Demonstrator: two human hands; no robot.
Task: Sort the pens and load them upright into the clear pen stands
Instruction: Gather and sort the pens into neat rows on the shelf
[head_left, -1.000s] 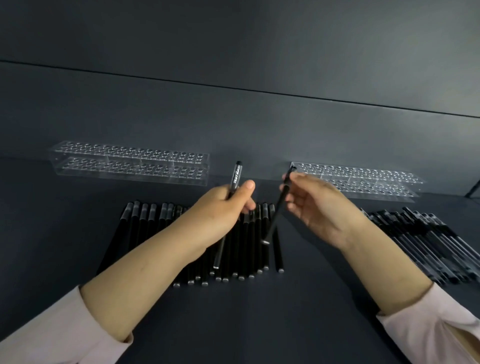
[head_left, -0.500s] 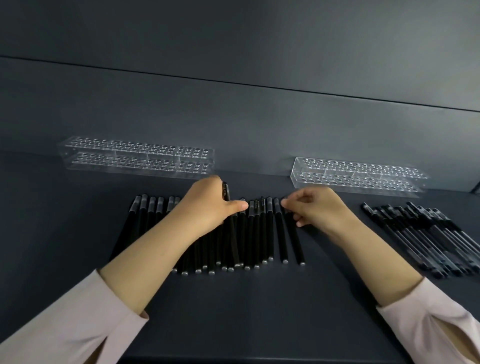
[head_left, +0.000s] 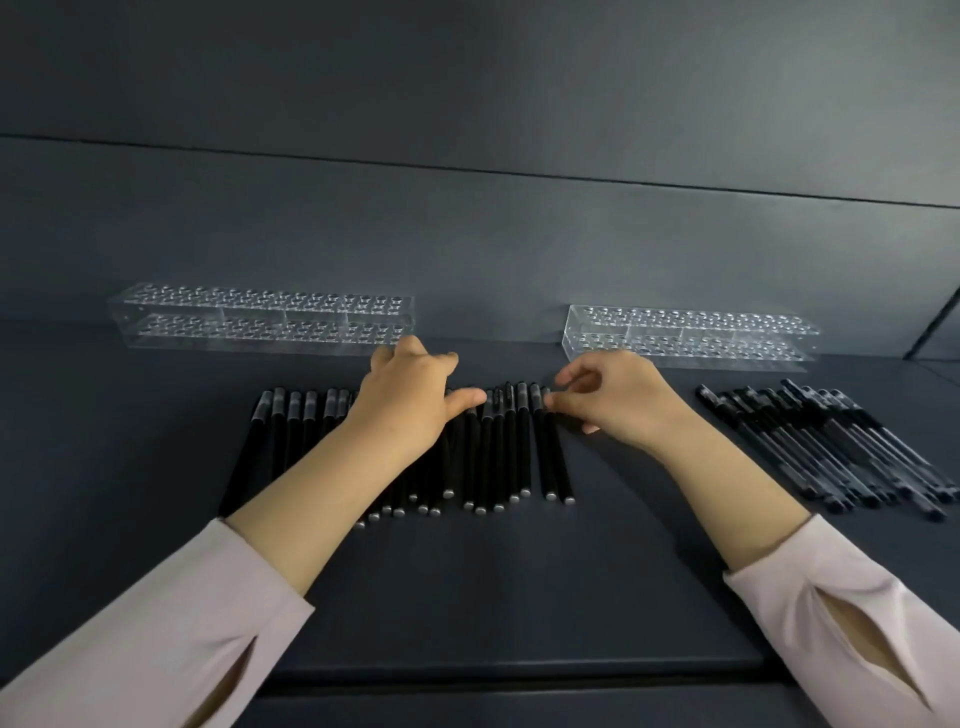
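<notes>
The left hand lies across the row of black pens on the desk, hiding its middle and its own fingers, so its grip cannot be told. The right hand curls at the top of the rightmost pen, thumb tip touching it; whether it pinches is unclear

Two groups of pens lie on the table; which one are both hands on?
The centre row of black pens, lying side by side: the left hand and right hand both touch its far ends. The looser pile at right lies untouched.
</notes>
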